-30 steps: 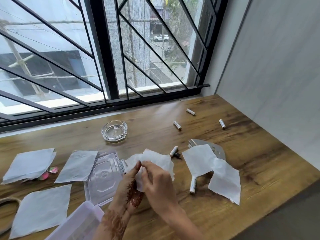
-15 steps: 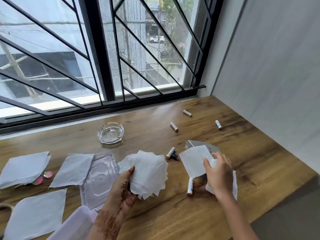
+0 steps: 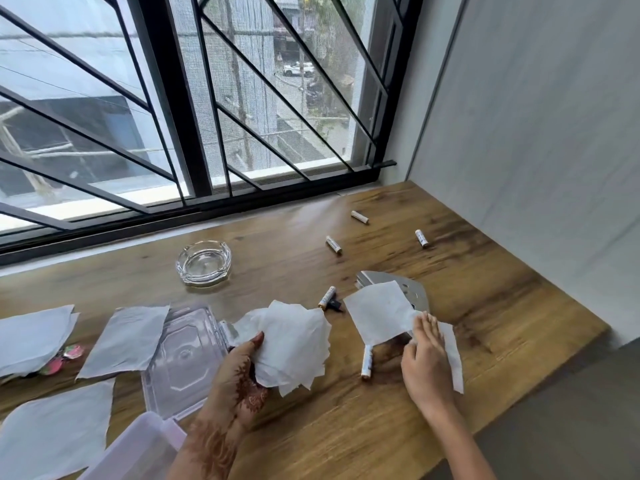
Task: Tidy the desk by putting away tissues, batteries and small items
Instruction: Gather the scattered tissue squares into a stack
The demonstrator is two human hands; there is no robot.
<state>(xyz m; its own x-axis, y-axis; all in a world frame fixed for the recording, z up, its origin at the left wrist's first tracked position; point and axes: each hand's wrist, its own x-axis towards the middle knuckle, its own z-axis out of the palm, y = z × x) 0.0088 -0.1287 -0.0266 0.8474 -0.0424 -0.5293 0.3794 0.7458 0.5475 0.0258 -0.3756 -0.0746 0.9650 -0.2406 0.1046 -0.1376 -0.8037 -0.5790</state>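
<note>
My left hand (image 3: 239,379) grips a stack of white tissues (image 3: 294,344) above the wooden desk (image 3: 485,306). My right hand (image 3: 426,362) lies on another white tissue (image 3: 377,313) to the right, its fingers bent over the tissue's middle. A battery (image 3: 367,361) lies between my hands, half under that tissue. Another battery (image 3: 327,296) lies beside a small black piece (image 3: 335,305). Three more batteries (image 3: 334,244) (image 3: 360,217) (image 3: 421,238) lie farther back. Loose tissues (image 3: 124,337) (image 3: 33,337) (image 3: 55,434) cover the left side.
A clear plastic lid (image 3: 183,362) lies flat left of my left hand, with a translucent box (image 3: 138,448) at the bottom edge. A glass ashtray (image 3: 203,262) stands near the window. A metal plate (image 3: 408,289) lies under the right tissue. Small pink items (image 3: 65,356) peek from under a left tissue.
My right hand let go of the tissue stack and moved right onto the tissue over the metal plate. The left hand kept the stack.
</note>
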